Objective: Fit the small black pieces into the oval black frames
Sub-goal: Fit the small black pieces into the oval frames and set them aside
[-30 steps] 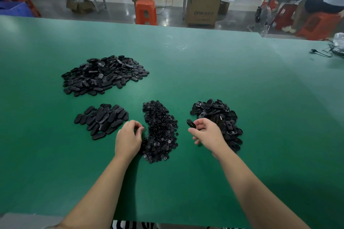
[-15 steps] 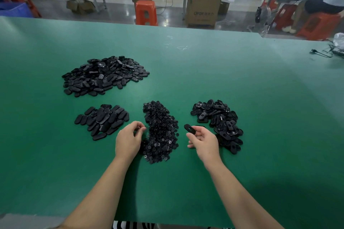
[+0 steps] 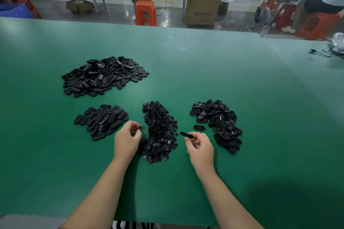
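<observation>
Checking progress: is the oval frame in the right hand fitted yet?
Cannot tell: the right hand pinches the frame edge-on; the left hand holds a small piece apart.

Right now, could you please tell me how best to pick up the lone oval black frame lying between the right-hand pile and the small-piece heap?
The lone oval black frame lies flat, apart from the right-hand pile. Probably best to come from above and pinch across its narrow width at the long sides.

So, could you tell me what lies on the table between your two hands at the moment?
In the head view, the pile of small black pieces lies between the left hand, which pinches one piece, and the right hand, which holds an oval frame.
</observation>
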Demonstrator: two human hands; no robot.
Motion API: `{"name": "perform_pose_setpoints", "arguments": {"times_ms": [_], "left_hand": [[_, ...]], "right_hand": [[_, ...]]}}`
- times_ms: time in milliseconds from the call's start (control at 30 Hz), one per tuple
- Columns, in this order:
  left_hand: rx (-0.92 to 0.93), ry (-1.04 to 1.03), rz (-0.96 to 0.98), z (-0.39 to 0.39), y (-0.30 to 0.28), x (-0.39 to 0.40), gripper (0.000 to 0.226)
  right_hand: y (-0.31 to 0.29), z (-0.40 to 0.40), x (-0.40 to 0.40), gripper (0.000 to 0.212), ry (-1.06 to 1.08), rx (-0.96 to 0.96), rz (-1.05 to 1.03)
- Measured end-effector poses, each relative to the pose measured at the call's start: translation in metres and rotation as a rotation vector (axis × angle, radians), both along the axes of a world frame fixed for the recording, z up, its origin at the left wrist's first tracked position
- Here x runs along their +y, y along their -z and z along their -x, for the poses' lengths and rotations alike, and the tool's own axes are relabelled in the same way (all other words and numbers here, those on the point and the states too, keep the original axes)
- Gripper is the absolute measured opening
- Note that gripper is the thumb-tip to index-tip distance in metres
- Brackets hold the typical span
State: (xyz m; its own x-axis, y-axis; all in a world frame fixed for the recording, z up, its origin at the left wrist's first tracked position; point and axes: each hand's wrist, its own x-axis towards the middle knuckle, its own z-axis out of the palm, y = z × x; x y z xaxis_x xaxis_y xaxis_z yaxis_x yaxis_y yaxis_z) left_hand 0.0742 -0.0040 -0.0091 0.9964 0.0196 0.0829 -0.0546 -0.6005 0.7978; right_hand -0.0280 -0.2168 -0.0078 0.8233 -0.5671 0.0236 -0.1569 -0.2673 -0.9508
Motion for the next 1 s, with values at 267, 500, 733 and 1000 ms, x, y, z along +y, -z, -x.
{"name": "perform_pose_setpoints", "arguments": {"times_ms": [267,500,733,1000], "left_hand": [[0.026,-0.014,0.107,-0.001,-0.004,-0.001,0.021],[0.029,0.009,0.196,0.014,-0.022,-0.037,0.017],[0.059,0.266,0.2,0.037,-0.043,-0.092,0.019],[0.147,0.234,0.107,0.046,-0.042,-0.112,0.009]], "right_hand": [[0.003,0.002,0.002,0.018,0.02,0.006,-0.056],[0.001,0.002,0.003,0.017,0.059,-0.027,-0.185],[-0.002,0.001,0.002,0.031,0.097,-0.016,-0.247],[-0.002,0.003,0.0,0.035,0.071,0.015,-0.168]]}}
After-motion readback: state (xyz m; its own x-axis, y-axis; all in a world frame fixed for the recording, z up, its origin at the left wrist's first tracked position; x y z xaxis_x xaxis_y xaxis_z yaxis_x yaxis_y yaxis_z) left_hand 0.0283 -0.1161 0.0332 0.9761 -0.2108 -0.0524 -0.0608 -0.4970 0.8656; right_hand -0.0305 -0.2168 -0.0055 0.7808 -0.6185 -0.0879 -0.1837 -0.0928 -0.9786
